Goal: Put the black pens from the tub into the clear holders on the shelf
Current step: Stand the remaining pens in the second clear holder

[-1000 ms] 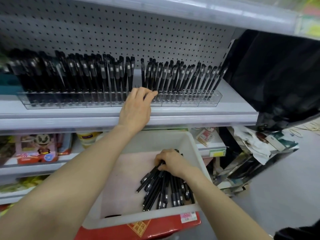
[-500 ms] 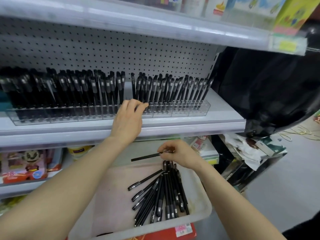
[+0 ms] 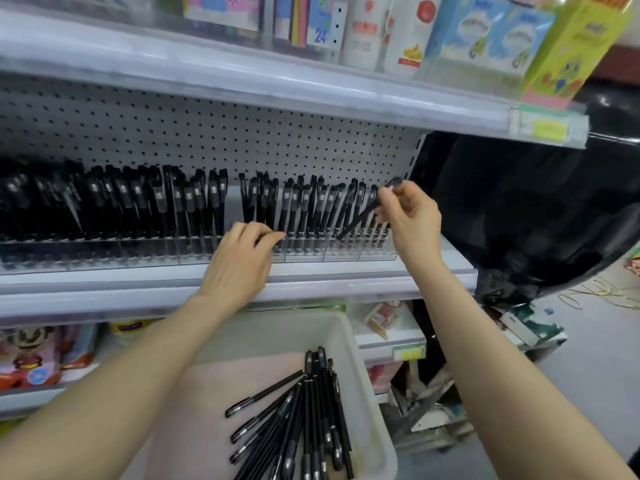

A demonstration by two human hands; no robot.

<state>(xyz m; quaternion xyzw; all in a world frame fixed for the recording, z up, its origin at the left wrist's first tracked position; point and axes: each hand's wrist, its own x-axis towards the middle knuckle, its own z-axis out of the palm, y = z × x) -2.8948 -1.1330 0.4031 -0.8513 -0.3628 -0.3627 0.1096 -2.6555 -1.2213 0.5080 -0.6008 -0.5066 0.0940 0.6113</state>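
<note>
Step in hand: placing one pen; I judged the carry from tub to shelf all but done and the drop into a slot not yet made.
Right hand (image 3: 410, 216): raised at the right end of the row, thumb and fingers pinching the held pen (image 3: 363, 214) near its upper end.
Held pen: tilted, upper end up and to the right, lower end down and to the left, in front of the rightmost standing pens (image 3: 301, 209); whether its lower end had entered a slot could not be told.
Left hand (image 3: 242, 261): rested on the front of the clear holders (image 3: 341, 254) near mid-row, fingers loosely bent, grasping nothing that showed.
Clear holders: a long row on the shelf (image 3: 346, 284), before the pegboard (image 3: 242, 140), crowded with upright black pens.
Tub (image 3: 360, 368): below the shelf, between the forearms, with a fan of loose pens (image 3: 304, 417) on its floor, well apart from both hands.
Progress: much of the row looked filled, yet many pens remained in the tub.
Next move: bring the pen nearer upright, aim its lower end at a free slot on the right, lower it, loosen the pinch.
Risk: the neighbouring pens stood close and could be knocked askew.
</note>
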